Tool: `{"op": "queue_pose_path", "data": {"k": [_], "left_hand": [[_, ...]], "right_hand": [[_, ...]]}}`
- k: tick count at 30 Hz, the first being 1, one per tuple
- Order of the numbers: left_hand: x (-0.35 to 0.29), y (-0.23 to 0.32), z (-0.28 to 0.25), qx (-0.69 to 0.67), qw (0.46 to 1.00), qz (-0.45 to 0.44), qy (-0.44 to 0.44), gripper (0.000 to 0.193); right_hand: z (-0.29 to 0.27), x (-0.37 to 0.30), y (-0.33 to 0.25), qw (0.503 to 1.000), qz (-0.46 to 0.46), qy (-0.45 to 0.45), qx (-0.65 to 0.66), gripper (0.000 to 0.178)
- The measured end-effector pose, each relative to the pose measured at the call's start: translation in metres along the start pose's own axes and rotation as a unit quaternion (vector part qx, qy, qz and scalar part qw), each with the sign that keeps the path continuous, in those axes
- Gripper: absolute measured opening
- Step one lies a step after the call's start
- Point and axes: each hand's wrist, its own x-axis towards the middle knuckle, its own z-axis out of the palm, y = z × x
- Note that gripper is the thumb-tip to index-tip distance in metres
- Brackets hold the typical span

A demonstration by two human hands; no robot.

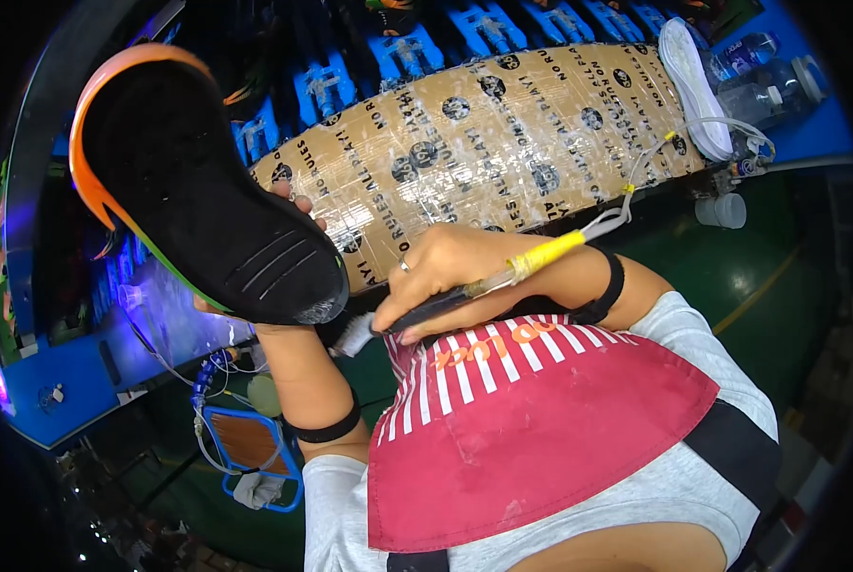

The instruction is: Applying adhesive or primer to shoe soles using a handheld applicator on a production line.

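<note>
A shoe sole (174,181), black inside with an orange-to-green rim, is held up on the left with its inner face toward me. My left hand (300,203) grips it from behind, fingertips curling past its right edge; the palm is hidden. The sole's heel end, at the lower right, has a shiny wet-looking patch. My right hand (434,276) is closed round a brush (450,298) with a dark handle, yellow tape and a thin tube running off it. Its pale bristles (356,336) are just below the heel end, seemingly apart from it.
A cardboard-covered work surface (503,143) with glossy smears lies ahead. Blue clamp-like holders (407,52) line its far side. At right are a white sole (690,91), plastic bottles (770,95) and a cup (721,211). A blue-framed stool (252,448) stands lower left.
</note>
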Motion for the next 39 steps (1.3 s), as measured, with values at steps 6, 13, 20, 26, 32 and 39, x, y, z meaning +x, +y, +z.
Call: {"op": "queue_pose_path", "data": {"k": [6,13,20,26,32,39], "left_hand": [[0.008,0.000,0.021,0.023,0.998,-0.053,-0.008,0.101],[0.005,0.004,0.023,0.078,0.979,-0.148,0.117,0.077],[0.016,0.005,0.023,0.148,0.937,-0.247,0.198,0.058],[0.022,0.005,0.024,0.242,0.902,-0.284,0.217,0.053],[0.024,0.018,0.025,0.259,0.840,-0.395,0.268,0.049],[0.027,0.016,0.018,0.343,0.820,-0.367,0.275,0.051]], "right_hand": [[0.003,0.005,0.004,0.994,-0.052,0.080,-0.054,0.024],[-0.004,0.000,0.001,0.998,-0.069,0.005,-0.003,0.020],[-0.003,0.000,0.004,0.986,-0.075,-0.041,-0.146,0.028],[0.000,-0.001,0.004,0.990,-0.087,0.001,-0.115,0.023],[-0.005,-0.004,0.002,0.984,-0.074,-0.081,-0.139,0.025],[0.003,0.001,0.010,0.980,-0.102,0.028,-0.168,0.025]]}}
